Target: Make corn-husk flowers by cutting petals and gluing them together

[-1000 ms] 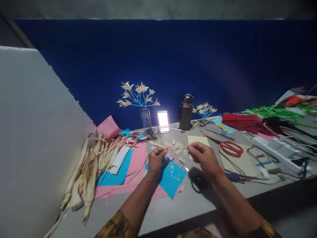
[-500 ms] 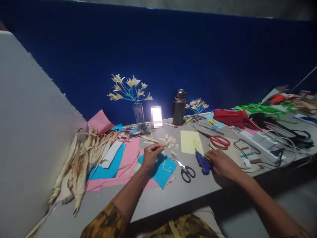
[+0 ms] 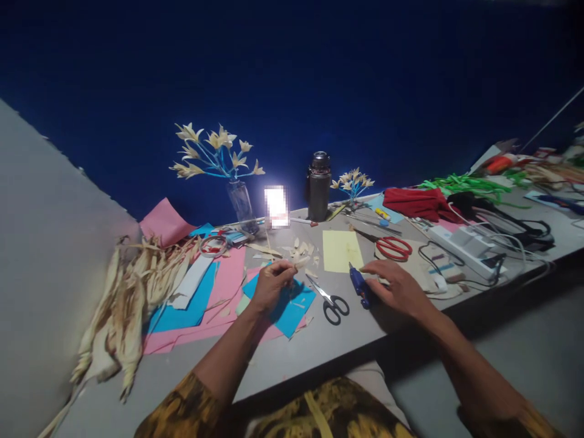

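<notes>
My left hand (image 3: pixel 272 285) is closed in a pinch on a small cream strip of dried corn husk (image 3: pixel 302 263), above a blue paper sheet (image 3: pixel 297 309). My right hand (image 3: pixel 396 285) is open, with thumb and forefinger apart, right beside a blue glue gun (image 3: pixel 358 285) that lies on the table, nozzle pointing away. Whether the fingers touch the gun is hard to see. Between my hands lie black-handled scissors (image 3: pixel 332 302), blades partly apart. Cut husk pieces (image 3: pixel 302 248) are scattered past my left hand. A yellow paper sheet (image 3: pixel 340 250) lies past the glue gun.
Whole dried husks (image 3: pixel 130 310) are heaped at left by pink paper (image 3: pixel 166 224). Behind stand a glass vase (image 3: pixel 240 207) of husk flowers, a bright blurred light (image 3: pixel 276 207) and a dark flask (image 3: pixel 319 188). Red-handled scissors (image 3: pixel 393 248) and a power strip (image 3: pixel 468 249) lie right.
The view has tilted down and shifted slightly right. My right hand's fingers have spread and moved a little forward over the glue gun. My left hand keeps its pinch on the husk strip.
</notes>
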### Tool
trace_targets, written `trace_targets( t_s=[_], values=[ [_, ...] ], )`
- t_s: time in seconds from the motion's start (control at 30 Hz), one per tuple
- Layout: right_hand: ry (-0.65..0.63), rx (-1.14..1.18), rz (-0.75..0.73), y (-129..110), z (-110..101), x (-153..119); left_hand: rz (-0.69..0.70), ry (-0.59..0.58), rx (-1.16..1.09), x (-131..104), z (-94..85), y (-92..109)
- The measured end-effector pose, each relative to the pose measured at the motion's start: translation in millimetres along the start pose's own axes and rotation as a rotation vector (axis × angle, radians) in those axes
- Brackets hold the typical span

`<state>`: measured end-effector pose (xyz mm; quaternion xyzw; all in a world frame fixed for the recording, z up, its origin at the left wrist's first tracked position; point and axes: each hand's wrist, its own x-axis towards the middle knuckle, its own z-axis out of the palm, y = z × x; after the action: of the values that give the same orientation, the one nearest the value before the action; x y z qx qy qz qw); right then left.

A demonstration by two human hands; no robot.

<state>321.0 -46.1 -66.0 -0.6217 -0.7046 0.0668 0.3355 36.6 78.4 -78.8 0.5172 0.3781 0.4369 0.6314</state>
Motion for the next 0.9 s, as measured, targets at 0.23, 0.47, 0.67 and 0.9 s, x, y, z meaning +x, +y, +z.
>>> trace_targets(
  t_s=[0.23,0.47,0.67,0.9],
  values=[
    [-0.192,0.709,0.324,-61,33,40,-0.012,-0.217,0.079,-12,8.2,5],
    [-0.342,0.908,0.356,-61,41,46,0.088,-0.388,0.181,-13,4.5,5],
    [-0.278,0.954,0.428,-57,56,43,0.146,-0.398,0.223,-17,8.2,10],
    [-0.315,1.085,0.596,-62,66,44,0.258,-0.349,0.283,-16,7.7,7]
  ],
)
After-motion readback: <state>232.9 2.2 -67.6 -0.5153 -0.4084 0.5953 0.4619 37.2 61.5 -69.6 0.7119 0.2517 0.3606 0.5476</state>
